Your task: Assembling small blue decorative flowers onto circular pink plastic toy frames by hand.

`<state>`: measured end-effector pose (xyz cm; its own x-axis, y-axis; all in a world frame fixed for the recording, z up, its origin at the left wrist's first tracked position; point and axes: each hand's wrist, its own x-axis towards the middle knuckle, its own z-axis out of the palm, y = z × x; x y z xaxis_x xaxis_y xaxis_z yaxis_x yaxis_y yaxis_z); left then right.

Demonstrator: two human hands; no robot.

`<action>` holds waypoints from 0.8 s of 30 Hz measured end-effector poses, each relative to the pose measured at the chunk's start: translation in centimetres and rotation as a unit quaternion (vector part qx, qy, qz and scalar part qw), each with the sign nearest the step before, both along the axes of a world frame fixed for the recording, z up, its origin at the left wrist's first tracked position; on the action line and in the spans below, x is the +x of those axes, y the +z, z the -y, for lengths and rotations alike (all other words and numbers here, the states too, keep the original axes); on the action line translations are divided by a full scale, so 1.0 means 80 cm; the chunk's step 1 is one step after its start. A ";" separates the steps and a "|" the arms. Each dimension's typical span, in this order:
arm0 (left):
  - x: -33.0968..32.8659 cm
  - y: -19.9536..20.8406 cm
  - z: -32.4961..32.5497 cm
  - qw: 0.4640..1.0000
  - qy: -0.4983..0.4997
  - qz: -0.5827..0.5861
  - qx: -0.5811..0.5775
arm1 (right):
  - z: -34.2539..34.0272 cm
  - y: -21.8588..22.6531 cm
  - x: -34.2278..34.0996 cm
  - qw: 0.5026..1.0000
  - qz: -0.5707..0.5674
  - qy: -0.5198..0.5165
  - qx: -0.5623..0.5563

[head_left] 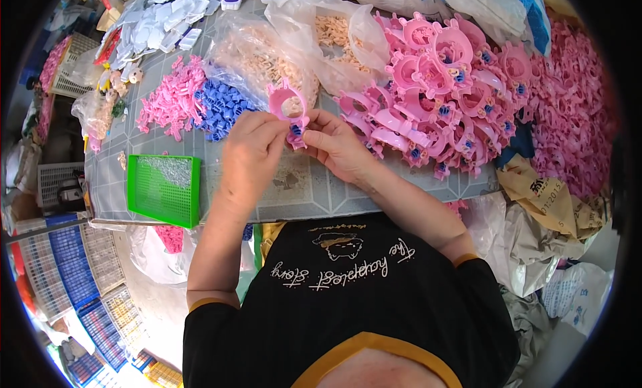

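Observation:
Above the table's near side, both my hands hold one pink plastic ring-shaped part (289, 100) with small knobs on its rim. A small blue piece (295, 130) sits at its lower end. My left hand (253, 151) is closed, its fingertips pinching that part from the left. From the right, the thumb and fingers of my right hand (338, 147) close on the same lower end. Whether a smaller piece is hidden between the fingertips I cannot tell. Just left of the hands lies a heap of small blue plastic pieces (226, 108), beside a heap of small pink pieces (175, 97).
Many similar pink ring parts (428, 97) are piled to the right. A green tray (196, 197) of tiny silvery pieces sits at the near left. Behind my hands lie clear bags with small beige pieces (334, 34); pale flat pieces (157, 20) lie at the far left.

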<state>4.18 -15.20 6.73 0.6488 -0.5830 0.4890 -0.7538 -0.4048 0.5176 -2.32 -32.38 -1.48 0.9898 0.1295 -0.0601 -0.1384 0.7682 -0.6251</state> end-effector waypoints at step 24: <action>0.098 0.020 0.117 0.921 0.095 -0.030 0.377 | 0.001 -0.002 0.009 0.973 -0.121 0.191 0.049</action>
<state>12.02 -24.54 8.32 0.7872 -0.6148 -0.0486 -0.6110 -0.7882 0.0743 -1.59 -32.46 -1.63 0.8271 0.5016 -0.2534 -0.5589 0.6869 -0.4646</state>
